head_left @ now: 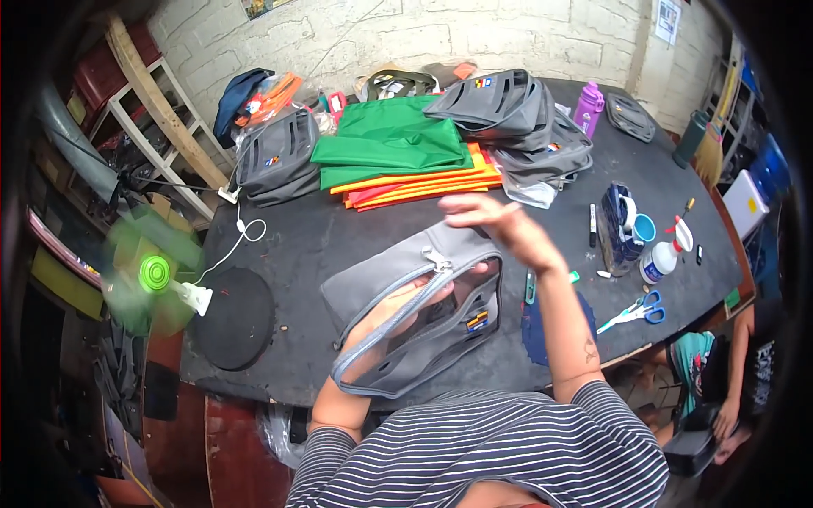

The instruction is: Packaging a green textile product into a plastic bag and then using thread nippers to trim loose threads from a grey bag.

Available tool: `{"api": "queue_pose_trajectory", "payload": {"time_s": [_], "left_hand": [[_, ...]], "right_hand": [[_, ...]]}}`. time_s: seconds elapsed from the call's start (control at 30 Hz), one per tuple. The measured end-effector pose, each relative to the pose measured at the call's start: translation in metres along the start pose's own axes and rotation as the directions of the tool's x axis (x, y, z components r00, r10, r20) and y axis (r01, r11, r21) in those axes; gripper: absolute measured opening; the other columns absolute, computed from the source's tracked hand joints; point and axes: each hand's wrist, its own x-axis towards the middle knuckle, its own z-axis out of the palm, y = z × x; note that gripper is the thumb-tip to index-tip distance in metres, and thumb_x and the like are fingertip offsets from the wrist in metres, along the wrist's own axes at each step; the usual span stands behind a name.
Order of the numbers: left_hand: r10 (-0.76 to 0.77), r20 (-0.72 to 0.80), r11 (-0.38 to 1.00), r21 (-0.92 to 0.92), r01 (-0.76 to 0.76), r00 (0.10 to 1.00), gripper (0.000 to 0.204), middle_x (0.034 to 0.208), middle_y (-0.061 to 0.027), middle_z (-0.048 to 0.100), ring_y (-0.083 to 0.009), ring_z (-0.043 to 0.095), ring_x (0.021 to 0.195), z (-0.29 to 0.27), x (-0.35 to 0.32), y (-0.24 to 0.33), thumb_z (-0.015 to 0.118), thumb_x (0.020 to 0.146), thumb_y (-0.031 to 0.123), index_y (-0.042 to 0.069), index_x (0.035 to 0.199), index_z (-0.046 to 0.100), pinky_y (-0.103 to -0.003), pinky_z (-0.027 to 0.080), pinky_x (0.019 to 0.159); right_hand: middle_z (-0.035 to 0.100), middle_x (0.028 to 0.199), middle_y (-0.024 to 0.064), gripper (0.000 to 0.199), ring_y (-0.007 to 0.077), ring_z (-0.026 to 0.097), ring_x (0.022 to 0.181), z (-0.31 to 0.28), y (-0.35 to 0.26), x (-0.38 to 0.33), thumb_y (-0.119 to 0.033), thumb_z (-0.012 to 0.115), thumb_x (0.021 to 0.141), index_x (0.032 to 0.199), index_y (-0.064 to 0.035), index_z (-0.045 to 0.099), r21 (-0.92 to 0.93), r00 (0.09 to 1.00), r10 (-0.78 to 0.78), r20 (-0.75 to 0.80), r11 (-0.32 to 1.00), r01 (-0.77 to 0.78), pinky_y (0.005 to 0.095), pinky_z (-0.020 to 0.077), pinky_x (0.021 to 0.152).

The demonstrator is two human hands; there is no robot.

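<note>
A grey zippered bag [385, 269] with a dark mesh front and a small coloured label stands tilted over the near middle of the table. Through its unzipped opening goes my left forearm, and my left hand [415, 311] is inside, partly seen past the zip and mesh, its fingers looking stretched out. A metal zip pull [438, 261] hangs near the bag's top edge. Above the bag's upper right corner, my right hand [500, 222] is slightly blurred, with fingers extended and apart; whether it touches the fabric is unclear.
Behind lie folded green fabric [389, 140], orange pieces [423, 188] and stacked grey bags [491, 106]. Scissors [635, 311], a spray bottle [665, 254], a marker [593, 227] and a purple bottle [588, 110] are rightward. A green fan [155, 273] spins left. Another person's hand [727, 416] is lower right.
</note>
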Motion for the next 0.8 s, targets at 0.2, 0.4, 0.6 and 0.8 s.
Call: {"api": "queue_pose_trajectory", "payload": {"time_s": [0.2,0.4,0.6,0.8], "left_hand": [[0.157,0.173,0.905,-0.419,-0.072,0.972,0.05,0.133,-0.0289,0.043,-0.035,0.05,0.119,0.013,0.006,0.01,0.04,0.094,0.019,-0.008,0.135,0.032,-0.043,0.041,0.1],[0.262,-0.005,0.964,-0.039,-0.262,0.965,0.048,0.132,-0.025,0.046,-0.0307,0.056,0.109,-0.025,-0.013,-0.013,0.045,0.092,0.022,-0.005,0.13,0.039,-0.039,0.043,0.096],[0.391,-0.493,0.57,-0.533,-0.625,0.777,0.061,0.141,-0.0215,0.038,-0.0317,0.042,0.126,-0.021,0.008,0.011,0.037,0.096,0.04,-0.001,0.141,0.028,-0.048,0.033,0.106],[0.229,-0.146,0.762,-0.588,-0.27,0.962,0.059,0.14,-0.0227,0.038,-0.0312,0.042,0.126,-0.018,0.001,-0.007,0.037,0.097,0.037,-0.003,0.14,0.029,-0.046,0.034,0.105]], "right_hand": [[0.047,0.13,0.0094,0.07,0.0219,0.049,0.114,0.051,0.067,-0.023,-0.023,0.056,0.091,0.149,-0.0152,0.016,0.435,0.943,0.332,-0.005,0.85,-0.297,0.0361,0.0381,0.101],[0.05,0.126,0.007,0.064,0.016,0.055,0.105,0.066,0.079,-0.041,-0.048,0.049,0.093,0.136,-0.0031,0.034,0.516,0.933,0.355,-0.063,0.812,-0.274,0.0296,0.0446,0.09],[0.06,0.086,-0.002,0.035,0.0052,0.051,0.083,0.036,0.047,-0.032,-0.031,0.051,0.096,0.096,0.002,0.062,0.278,0.913,0.396,-0.099,0.892,-0.357,0.0224,0.044,0.075],[0.058,0.072,-0.0038,0.031,0.0039,0.048,0.068,0.028,0.053,-0.003,-0.025,0.054,0.094,0.084,0.0024,0.063,0.148,0.826,0.532,-0.188,0.847,-0.511,0.0226,0.042,0.061]]}}
